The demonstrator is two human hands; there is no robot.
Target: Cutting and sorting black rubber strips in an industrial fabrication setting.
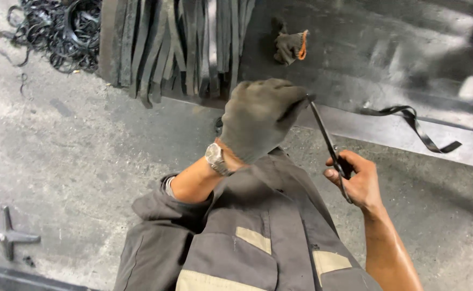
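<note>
My left hand [258, 118] wears a grey work glove and is closed around the upper end of a thin black rubber strip [325, 137]. A wristwatch [215, 158] sits on that wrist. My bare right hand [358, 180] pinches the lower end of the same strip, which runs taut and slanted between the two hands. Both hands are above my lap in grey work clothes, just in front of a dark metal bench [387, 48].
Several long black rubber strips [177, 43] hang over the bench edge at the left. A spare glove [290, 46] lies on the bench, and a curled strip [414, 121] at its right. A tangle of black offcuts [53, 32] lies on the concrete floor; a metal cross-shaped piece [7, 234] is lower left.
</note>
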